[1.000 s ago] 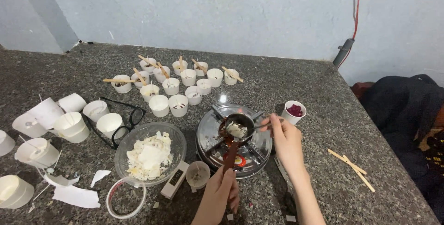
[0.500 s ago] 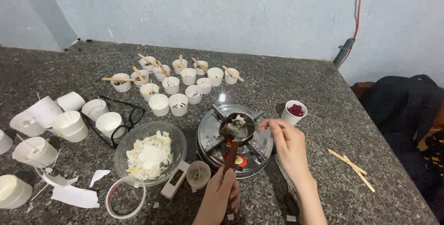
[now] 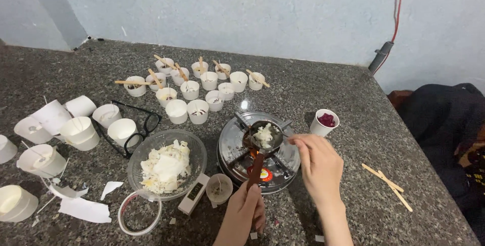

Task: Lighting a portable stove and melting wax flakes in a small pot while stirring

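While the left hand (image 3: 244,214) grips the dark red handle of a small metal ladle (image 3: 263,138) at the lower middle of the frame, fingers wrapped tight around it, the ladle's bowl sits over a round metal stove (image 3: 232,150) just above — pale wax flakes heaped inside it. To the right of the bowl, the right hand (image 3: 318,167) has its fingertips pinched on a thin stirring tool whose tip reaches the ladle's rim; the tool itself is too slim to make out clearly.

Left of the stove stands a clear glass bowl (image 3: 196,147) holding white wax chunks, with a small white rectangular device (image 3: 192,194) and a little cup (image 3: 218,188) just below it, and a clear round lid (image 3: 139,212) at the lower left. Black eyeglasses (image 3: 146,124) lie between the bowl and a cluster of larger white paper cups (image 3: 76,129) at the left edge. A group of small white cups (image 3: 197,86) — several with wooden sticks across them — fills the upper middle. A cup of dark red pieces (image 3: 325,122) stands right of the stove, and loose wooden sticks (image 3: 388,180) lie at the right on the granite counter (image 3: 353,94).
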